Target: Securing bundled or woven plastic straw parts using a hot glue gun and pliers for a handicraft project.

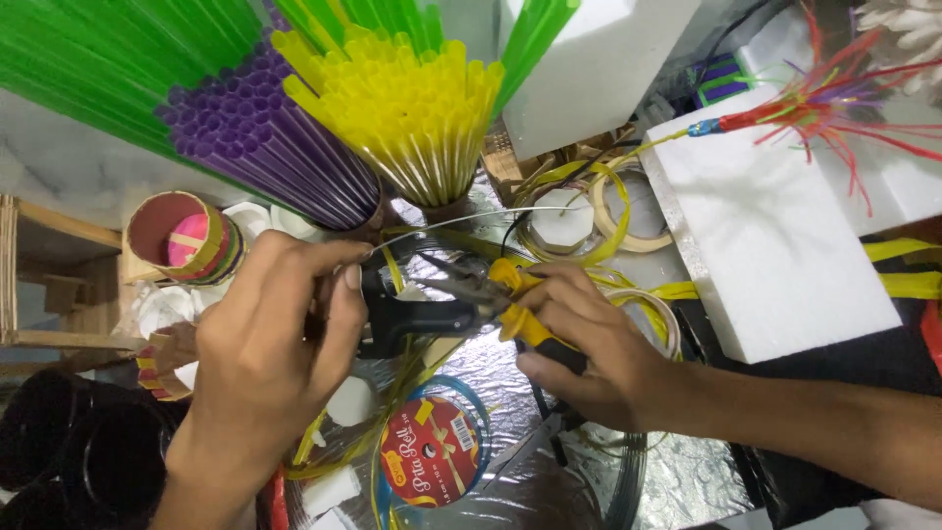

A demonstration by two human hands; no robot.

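Gripping pliers (491, 285); pinching wire (461, 221)

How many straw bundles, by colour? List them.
3: green bundle top left, purple bundle below it, yellow bundle centre. More may be hidden off-frame.

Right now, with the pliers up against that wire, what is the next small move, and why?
Probably squeeze the yellow-handled pliers with the right hand: their tip sits by the thin wire, which the left hand pinches at its near end. Whether the jaws already bite the wire is unclear, so close gently.
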